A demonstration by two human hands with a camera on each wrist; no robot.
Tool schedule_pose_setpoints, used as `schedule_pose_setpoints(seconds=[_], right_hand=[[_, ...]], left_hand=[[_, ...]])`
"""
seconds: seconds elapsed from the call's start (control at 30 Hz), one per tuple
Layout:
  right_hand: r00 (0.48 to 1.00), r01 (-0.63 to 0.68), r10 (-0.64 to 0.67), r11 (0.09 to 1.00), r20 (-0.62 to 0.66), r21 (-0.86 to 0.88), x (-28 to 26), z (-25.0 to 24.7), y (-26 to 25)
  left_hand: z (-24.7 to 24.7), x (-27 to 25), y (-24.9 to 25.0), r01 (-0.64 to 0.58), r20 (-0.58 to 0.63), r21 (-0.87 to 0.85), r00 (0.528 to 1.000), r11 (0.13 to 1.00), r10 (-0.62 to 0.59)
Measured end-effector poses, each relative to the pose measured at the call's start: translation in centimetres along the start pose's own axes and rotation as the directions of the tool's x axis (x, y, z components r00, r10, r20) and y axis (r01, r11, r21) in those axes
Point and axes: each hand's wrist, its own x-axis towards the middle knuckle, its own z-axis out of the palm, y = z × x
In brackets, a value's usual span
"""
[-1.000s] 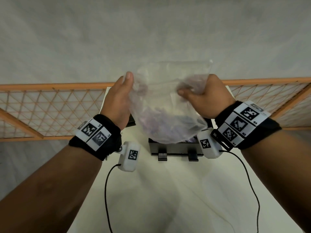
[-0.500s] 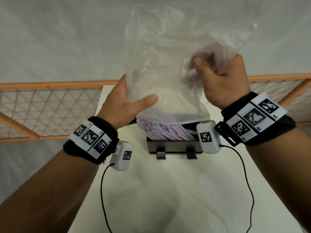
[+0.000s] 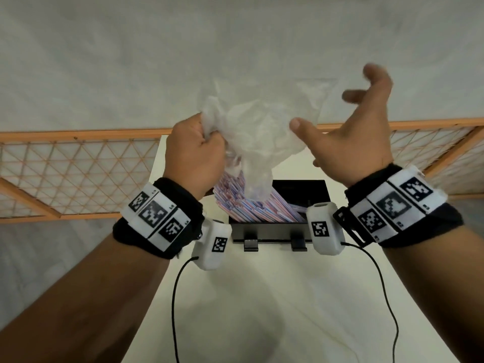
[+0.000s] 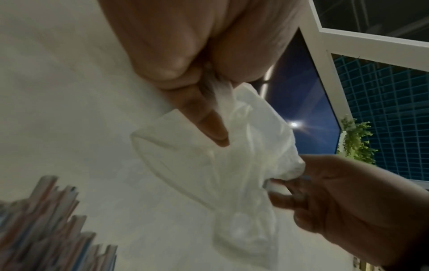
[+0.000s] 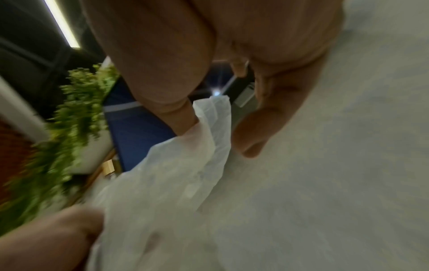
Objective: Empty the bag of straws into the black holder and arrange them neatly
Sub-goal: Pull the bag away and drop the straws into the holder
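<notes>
The clear plastic bag (image 3: pixel 258 132) hangs crumpled above the black holder (image 3: pixel 269 228), and no straws show inside it. My left hand (image 3: pixel 209 134) grips a bunched corner of it; in the left wrist view the fingers (image 4: pixel 204 113) pinch the bag (image 4: pixel 223 165). My right hand (image 3: pixel 337 113) is to the bag's right with fingers spread, only its thumb touching the plastic. The striped straws (image 3: pixel 251 205) lie slanted in a pile in the holder, leaning out to the left. The right wrist view shows the bag (image 5: pixel 176 183) draped over my thumb.
The holder stands on a white table (image 3: pixel 262 297) near its far edge. An orange wooden lattice fence (image 3: pixel 78 174) runs behind the table on both sides. Two black cables (image 3: pixel 175 297) trail from the wrist cameras across the tabletop.
Both hands held the bag over the holder and lifted it off the straws. Now the left hand has bunched it up and the right hand has let go and spread open.
</notes>
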Motion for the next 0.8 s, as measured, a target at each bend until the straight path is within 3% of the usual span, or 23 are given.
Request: schedule_pose_setpoints(seconds=[0.03,0.1,0.17,0.2,0.27,0.33,0.37,0.43,0.47,0.53,0.6,0.7,0.73,0.8], right_hand=[[0.99,0.135,-0.135,0.991,0.037,0.023,-0.5,-0.3,-0.2],[0.913,0.321,-0.326,0.945,0.245,0.063,-1.7,-0.3,-0.8],[0.827,0.329,-0.306,0.944,0.472,0.033,-2.5,0.4,-1.3],[0.813,0.307,-0.265,0.952,0.518,0.005,-2.6,1.0,-1.1],[0.863,0.253,-0.221,0.967,0.455,-0.01,-2.3,2.0,-0.5],[0.93,0.143,-0.15,0.989,0.335,0.045,-1.6,2.5,0.4],[0.945,0.059,-0.087,0.994,0.316,0.096,-1.2,2.4,0.6],[0.951,-0.079,0.014,0.977,0.309,0.2,-1.0,1.9,0.3],[0.946,-0.09,0.009,0.967,0.324,0.237,-1.2,1.6,-0.1],[0.91,-0.084,-0.055,0.946,0.412,0.312,-2.0,1.4,-1.2],[0.827,-0.184,-0.083,0.895,0.555,0.407,-2.8,1.7,-2.2],[0.711,-0.286,-0.069,0.881,0.7,0.378,-3.2,1.9,-2.5],[0.691,-0.288,-0.059,0.892,0.72,0.349,-3.1,1.7,-2.5],[0.731,-0.271,-0.014,0.912,0.682,0.309,-2.7,1.3,-1.7]], left_hand=[[0.1,-0.2,0.1,0.029,0.009,-0.055,1.0,0.998,-0.029],[0.4,-0.7,0.8,0.046,0.095,-0.196,0.995,0.98,-0.028],[0.8,-1.3,1.8,0.048,0.228,-0.334,0.973,0.941,0.031],[0.9,-1.7,2.5,0.066,0.302,-0.421,0.951,0.905,0.071],[0.9,-2.2,3.1,0.159,0.461,-0.541,0.877,0.826,0.134],[0.8,-2.6,3.4,0.185,0.498,-0.536,0.857,0.824,0.131],[0.6,-2.8,3.5,0.108,0.452,-0.466,0.882,0.878,0.131],[0.0,-3.0,3.2,-0.196,0.302,-0.17,0.923,0.966,0.24],[-0.3,-3.1,3.0,-0.347,0.277,-0.019,0.899,0.938,0.339],[-0.6,-3.4,2.9,-0.468,0.361,0.144,0.845,0.872,0.394],[-0.3,-3.7,2.7,-0.487,0.39,0.142,0.828,0.862,0.404],[-0.4,-3.6,2.1,-0.487,0.199,0.092,0.864,0.868,0.463],[-0.9,-3.2,1.7,-0.439,0.084,0.1,0.898,0.893,0.432],[-2.3,-2.3,1.0,-0.235,-0.167,0.064,0.956,0.97,0.242]])
